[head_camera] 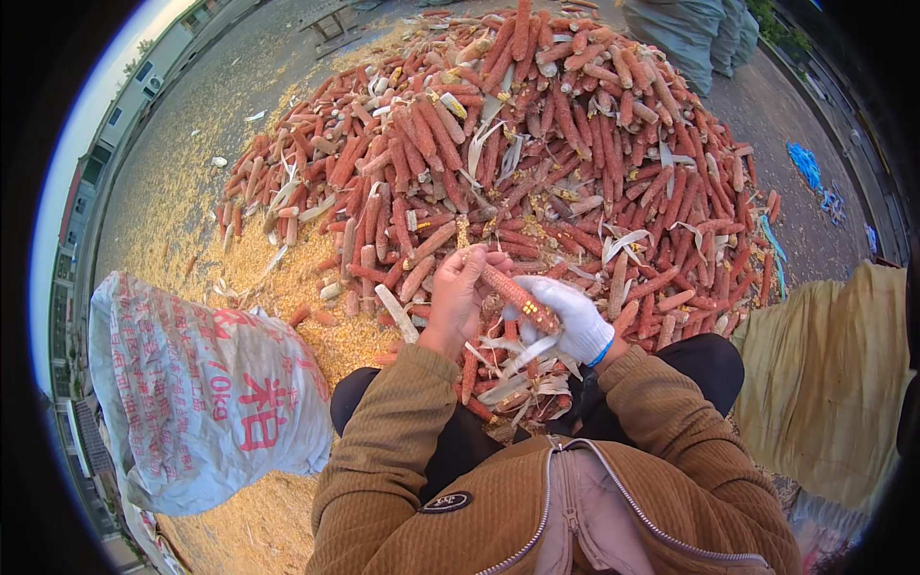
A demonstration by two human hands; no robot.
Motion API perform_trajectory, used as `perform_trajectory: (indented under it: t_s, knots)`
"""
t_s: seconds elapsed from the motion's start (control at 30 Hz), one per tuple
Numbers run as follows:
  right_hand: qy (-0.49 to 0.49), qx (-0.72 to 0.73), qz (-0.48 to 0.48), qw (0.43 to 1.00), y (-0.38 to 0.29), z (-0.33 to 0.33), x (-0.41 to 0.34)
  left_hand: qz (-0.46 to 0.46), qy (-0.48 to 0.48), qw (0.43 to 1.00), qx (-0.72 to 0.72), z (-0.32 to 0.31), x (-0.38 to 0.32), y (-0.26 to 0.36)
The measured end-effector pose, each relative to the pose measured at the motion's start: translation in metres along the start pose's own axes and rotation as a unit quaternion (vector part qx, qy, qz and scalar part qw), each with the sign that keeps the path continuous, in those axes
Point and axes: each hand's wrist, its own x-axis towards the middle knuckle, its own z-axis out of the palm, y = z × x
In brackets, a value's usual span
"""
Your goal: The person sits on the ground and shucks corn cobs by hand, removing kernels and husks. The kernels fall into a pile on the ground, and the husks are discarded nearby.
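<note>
Between my hands is a reddish corn cob (519, 296), mostly bare, with a small patch of yellow kernels near its lower right end. My right hand (575, 316), in a white knitted glove with a blue cuff edge, grips the cob from the right. Bare fingers of my left hand (460, 295) close around its upper left end; the fingertips are partly hidden. Just beyond both hands rises a large heap of stripped corn cobs (596, 136), mixed with dry husks. More cobs and pale husks (528, 384) lie below my hands, between my knees.
Loose corn kernels (345, 348) cover the ground on the left. A white woven sack (215, 402) with red printing stands at my left, a tan sack (826, 381) at my right. Filled greenish sacks (683, 36), a small bench (330, 27) and blue twine (803, 165) lie farther off.
</note>
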Motion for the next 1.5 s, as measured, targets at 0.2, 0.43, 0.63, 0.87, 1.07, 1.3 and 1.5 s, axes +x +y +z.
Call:
perform_trajectory:
  t_s: [0.2,0.43,0.63,0.87,1.07,1.3,1.5]
  knots:
    - [0.067,-0.557,-0.28,0.779,0.024,0.006,0.006,0.022,0.078,0.994,-0.076,-0.001,0.003,-0.012]
    - [0.166,-0.46,-0.229,0.842,0.055,-0.007,0.024,-0.026,0.158,0.97,-0.184,0.02,-0.007,-0.006]
    - [0.095,-0.079,0.02,0.992,0.016,0.012,0.015,0.018,0.169,0.96,-0.221,0.0,0.001,0.001]
    - [0.105,-0.383,-0.12,0.91,0.033,0.015,0.007,0.025,0.259,0.943,-0.205,0.0,0.006,-0.001]
    - [0.131,-0.19,0.058,0.971,0.021,0.005,0.012,0.031,0.223,0.958,-0.18,0.021,-0.005,0.005]
    - [0.095,-0.107,0.038,0.989,0.023,0.013,0.008,0.045,0.091,0.977,-0.189,0.009,-0.003,0.014]
    - [0.047,0.07,0.115,0.99,0.039,-0.019,0.017,0.033,-0.029,0.989,-0.143,0.019,-0.009,0.009]
